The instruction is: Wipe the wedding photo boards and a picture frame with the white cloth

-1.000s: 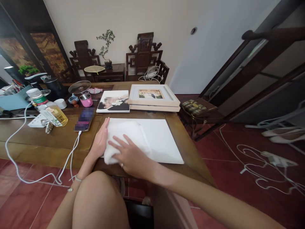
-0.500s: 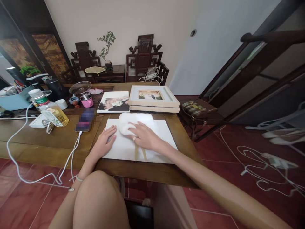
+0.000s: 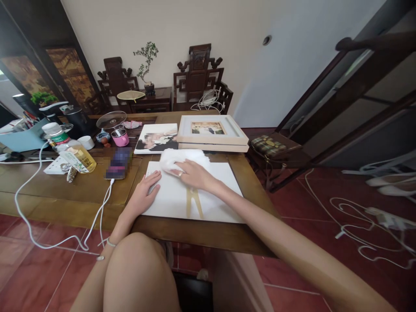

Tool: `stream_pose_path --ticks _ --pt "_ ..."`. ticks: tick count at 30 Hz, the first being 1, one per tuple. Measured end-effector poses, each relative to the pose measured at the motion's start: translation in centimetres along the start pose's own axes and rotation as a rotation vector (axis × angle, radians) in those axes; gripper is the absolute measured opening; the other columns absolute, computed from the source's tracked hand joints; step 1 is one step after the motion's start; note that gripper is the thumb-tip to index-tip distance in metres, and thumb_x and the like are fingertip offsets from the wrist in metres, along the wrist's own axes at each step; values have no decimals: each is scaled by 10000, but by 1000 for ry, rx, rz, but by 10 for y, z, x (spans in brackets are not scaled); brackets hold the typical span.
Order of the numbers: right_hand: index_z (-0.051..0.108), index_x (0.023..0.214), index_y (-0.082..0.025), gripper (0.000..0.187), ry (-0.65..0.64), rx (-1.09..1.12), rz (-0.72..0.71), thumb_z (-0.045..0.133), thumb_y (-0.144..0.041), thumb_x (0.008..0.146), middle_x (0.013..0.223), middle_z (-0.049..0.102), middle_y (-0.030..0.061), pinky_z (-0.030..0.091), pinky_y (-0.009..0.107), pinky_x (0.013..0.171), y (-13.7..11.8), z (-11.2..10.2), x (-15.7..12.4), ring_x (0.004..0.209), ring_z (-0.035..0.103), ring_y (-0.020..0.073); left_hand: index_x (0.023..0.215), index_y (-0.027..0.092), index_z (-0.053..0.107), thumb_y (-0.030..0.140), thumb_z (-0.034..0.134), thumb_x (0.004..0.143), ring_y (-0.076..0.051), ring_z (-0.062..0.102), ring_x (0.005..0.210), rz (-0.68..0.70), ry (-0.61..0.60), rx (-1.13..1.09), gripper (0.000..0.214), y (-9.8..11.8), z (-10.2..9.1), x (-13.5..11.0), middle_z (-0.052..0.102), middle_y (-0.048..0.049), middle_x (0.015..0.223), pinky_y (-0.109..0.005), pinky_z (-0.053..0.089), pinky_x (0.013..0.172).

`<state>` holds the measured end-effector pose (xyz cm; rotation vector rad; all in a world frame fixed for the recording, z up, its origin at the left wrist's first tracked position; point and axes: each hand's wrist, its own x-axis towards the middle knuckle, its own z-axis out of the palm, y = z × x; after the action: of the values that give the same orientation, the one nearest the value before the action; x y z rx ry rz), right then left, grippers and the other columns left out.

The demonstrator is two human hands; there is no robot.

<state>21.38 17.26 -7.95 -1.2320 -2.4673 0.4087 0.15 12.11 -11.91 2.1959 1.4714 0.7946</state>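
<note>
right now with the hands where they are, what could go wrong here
The white cloth under the right hand sits close to the stacked picture frames, so pushing farther could nudge them. The charging cable from the phone hangs over the edge of the table near the left forearm; a snag might drag the phone. If that hand slipped off the cloth, its ring could scratch the white panel.

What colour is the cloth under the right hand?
The cloth is plain white; it shows in the head view, the only one.
</note>
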Motion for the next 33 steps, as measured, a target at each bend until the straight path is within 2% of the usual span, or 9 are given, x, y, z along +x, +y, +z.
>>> stream_pose_path --ticks 4,7,10,14,17,21,28,30,33 --pt "631 1115 -204 356 64 -45 66 332 -329 969 1229 651 74 430 449 983 39 -14 -39 1194 543 295 1303 156 560 336 425 923 -236 394 1372 -4 -2 2 442 -1 0 -1 500 -111 1420 -481 211 1174" --pt "636 1036 -200 301 104 -84 66 359 -267 939 1236 642 103 352 515 1070 54 -16 -70 1259 498 301 1304 145 557 327 419 922 -230 392 1374 -5 1 13 446 0 0 -2 495 -116 1423 -477 207 1176" --pt "633 929 -181 240 115 -107 6 399 -229 908 1295 598 156 271 537 1127 44 -13 -107 1323 431 292 1304 141 557 320 418 921 -228 394 1373 -1 5 17 445 0 0 -1 497 -119 1420 -479 206 1175" --pt "609 816 -191 184 81 -141 -149 438 -136 852 1399 511 151 277 564 1125 8 -11 -157 1369 359 283 1299 161 564 322 415 924 -232 389 1375 10 6 12 433 -1 2 -1 499 -114 1420 -493 202 1173" --pt "603 785 -189 176 25 -154 -217 456 -99 822 1415 493 149 289 552 1128 -4 -15 -176 1379 341 278 1303 167 559 333 424 922 -238 387 1376 15 6 6 437 -1 3 -1 494 -115 1425 -503 199 1171" --pt "634 821 -175 220 35 -152 -238 424 -169 887 1373 528 186 346 525 1104 20 -22 -156 1318 438 285 1303 182 560 334 421 926 -233 388 1376 16 3 10 429 0 2 -1 490 -106 1429 -501 200 1170" --pt "654 989 -201 261 119 -142 -152 407 -259 927 1290 614 120 378 548 1071 85 -27 -67 1268 497 306 1309 169 557 339 428 922 -224 386 1377 2 -7 8 442 3 -1 0 495 -104 1425 -476 203 1176" --pt "653 970 -198 257 132 -143 -137 408 -264 930 1284 617 125 370 565 1068 90 -25 -58 1267 495 314 1309 163 556 339 427 923 -224 387 1377 -2 -5 5 444 3 -1 0 496 -105 1424 -476 198 1178" --pt "647 956 -182 248 137 -147 -141 410 -248 928 1288 609 152 309 580 1100 83 -20 -70 1312 445 304 1306 166 558 337 429 922 -225 388 1377 -6 -4 7 440 3 0 1 497 -103 1424 -478 203 1177"
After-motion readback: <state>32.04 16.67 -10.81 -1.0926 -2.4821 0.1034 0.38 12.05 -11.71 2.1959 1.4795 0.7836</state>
